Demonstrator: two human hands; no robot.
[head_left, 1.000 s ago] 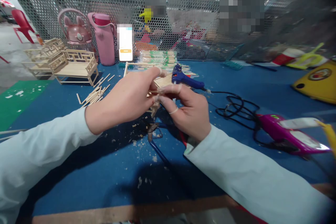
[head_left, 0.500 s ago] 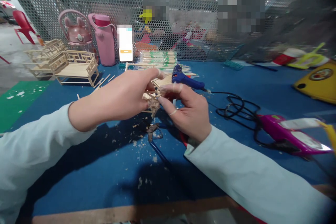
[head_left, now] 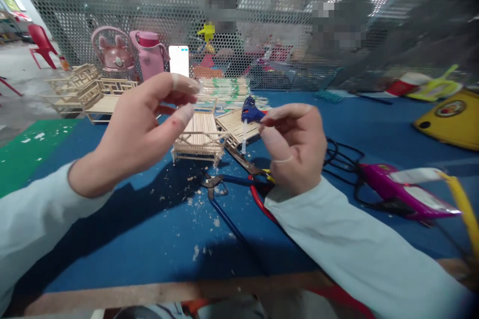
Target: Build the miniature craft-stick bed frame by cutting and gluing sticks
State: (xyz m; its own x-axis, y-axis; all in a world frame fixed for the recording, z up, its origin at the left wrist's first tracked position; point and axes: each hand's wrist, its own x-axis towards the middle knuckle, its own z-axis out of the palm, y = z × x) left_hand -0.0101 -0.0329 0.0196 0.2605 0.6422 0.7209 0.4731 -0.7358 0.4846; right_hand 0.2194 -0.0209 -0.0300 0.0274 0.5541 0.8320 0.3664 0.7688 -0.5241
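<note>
My left hand (head_left: 145,119) hovers at the left of a small stick-built bench (head_left: 200,134), fingers curved, with a gap between thumb and forefinger and nothing visible in it. To the right, my right hand (head_left: 297,147) has thumb and forefinger brought close together; whatever they might pinch is too small to make out. Behind its fingertips lies a blue glue gun (head_left: 251,109), nozzle over a flat stick panel (head_left: 239,127). In front of the bench rest blue-handled pliers (head_left: 213,184), with red-handled pliers (head_left: 256,199) beside them.
Stick-built furniture (head_left: 105,97) stands at the left, before a pink bottle (head_left: 150,60) and a lit phone (head_left: 178,61). Bundled sticks (head_left: 224,88) lie at the back. A purple tool (head_left: 396,189) and black cable (head_left: 346,152) are at the right, near a yellow object (head_left: 449,117).
Both hands have moved apart, away from the small bench, uncovering it and the panel. My left hand went left and up, my right hand to the right. The view has shifted slightly.
</note>
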